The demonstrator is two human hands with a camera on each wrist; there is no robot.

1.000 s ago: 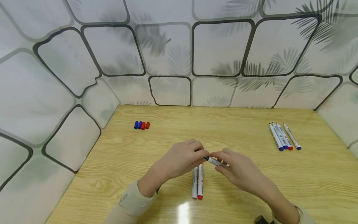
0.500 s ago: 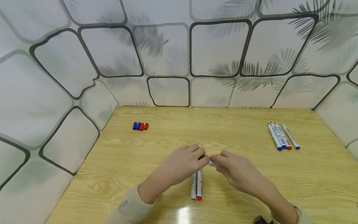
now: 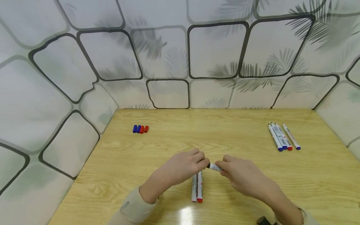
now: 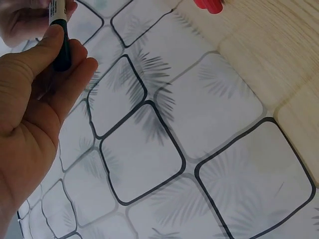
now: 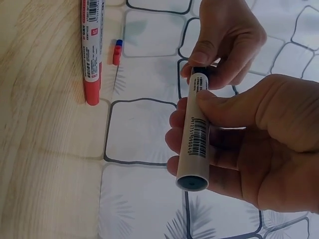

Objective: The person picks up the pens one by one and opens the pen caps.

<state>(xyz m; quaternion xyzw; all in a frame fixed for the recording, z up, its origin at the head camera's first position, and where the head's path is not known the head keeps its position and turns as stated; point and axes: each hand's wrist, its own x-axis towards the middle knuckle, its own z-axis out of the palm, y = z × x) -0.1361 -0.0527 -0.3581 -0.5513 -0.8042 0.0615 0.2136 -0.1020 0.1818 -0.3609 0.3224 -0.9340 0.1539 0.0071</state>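
Note:
A white-barrelled marker [image 3: 215,167] with a barcode is held up between my two hands over the middle of the table. My left hand [image 3: 182,167] pinches its dark cap [image 4: 62,47] between thumb and fingers. The barrel lies across the fingers of my right hand [image 3: 244,175], with the thumb pressing on top; its dark end plug [image 5: 193,183] shows in the right wrist view. Whether the cap sits fully on the barrel I cannot tell. Just below the hands, a red-ended marker [image 3: 199,187] and a second white marker [image 3: 194,189] lie side by side on the table.
Two blue caps [image 3: 137,128] and two red caps [image 3: 144,129] stand in a row at the back left. Several white markers [image 3: 274,137] lie at the right, one [image 3: 291,137] slightly apart. Patterned walls [image 3: 168,93] border the wooden table [image 3: 112,175] at the back and sides.
Both hands came together over the marker half a second ago, hiding its dark part. Now they are slightly farther apart and the dark part shows between them. The head view has shifted a little.

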